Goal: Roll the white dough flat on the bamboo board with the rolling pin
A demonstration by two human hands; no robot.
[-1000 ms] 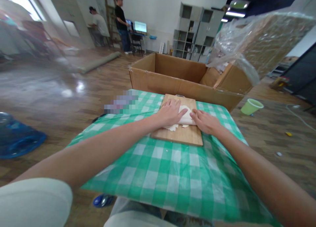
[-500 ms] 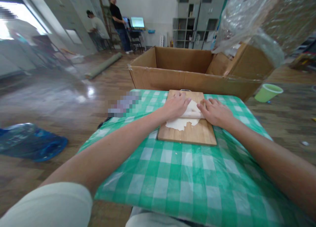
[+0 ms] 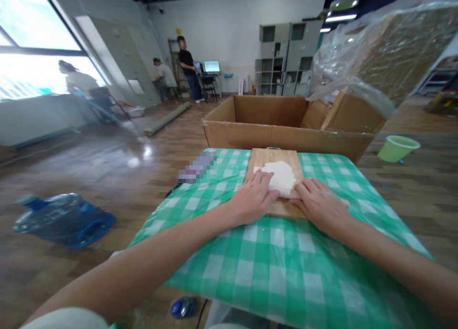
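A thin sheet of white dough (image 3: 281,173) lies on a wooden cutting board (image 3: 263,156). Across the near part of the dough lies a pale rolling pin (image 3: 285,194), mostly covered by my hands. My left hand (image 3: 255,198) is on its left end, fingers over the top and thumb toward the middle. On its right end rests my right hand (image 3: 319,203), with the fingers curved over it. A bit of the pin's end shows beyond the right hand.
A green checked cloth (image 3: 279,252) covers the table, with a blurred flat item (image 3: 197,167) at its left edge. Behind stands a large cardboard box (image 3: 250,133). A green bucket (image 3: 398,149) and a blue water jug (image 3: 67,219) are on the floor. People are in the background.
Both hands have drawn the rolling pin back toward me, from the middle of the dough to its near part. More dough shows beyond the pin. The camera view has tilted up.
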